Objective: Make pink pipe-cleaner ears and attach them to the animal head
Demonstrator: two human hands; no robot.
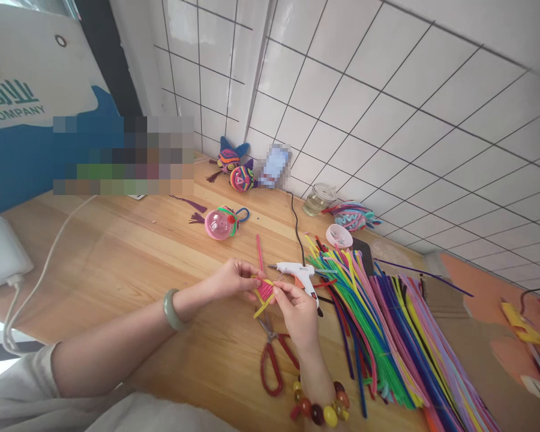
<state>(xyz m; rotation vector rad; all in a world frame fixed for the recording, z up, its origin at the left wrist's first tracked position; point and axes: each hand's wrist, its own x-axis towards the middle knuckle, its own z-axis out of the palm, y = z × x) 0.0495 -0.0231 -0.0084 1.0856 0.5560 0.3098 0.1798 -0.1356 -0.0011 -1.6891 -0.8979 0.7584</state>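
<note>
My left hand (234,279) and my right hand (297,309) meet over the wooden table (130,264). Both pinch a small pink and yellow pipe-cleaner piece (264,292) between their fingertips. A yellow stem sticks out below it toward the left. A green bangle circles my left wrist and a bead bracelet my right wrist. A loose pink pipe cleaner (259,252) lies just behind the hands.
A white glue gun (297,273) lies right of the hands, red scissors (272,357) below them. A big spread of coloured pipe cleaners (387,336) covers the right. Farther back are a pink ball craft (220,224), two striped figures (236,168), a jar (317,200) and a small pink bowl (339,236).
</note>
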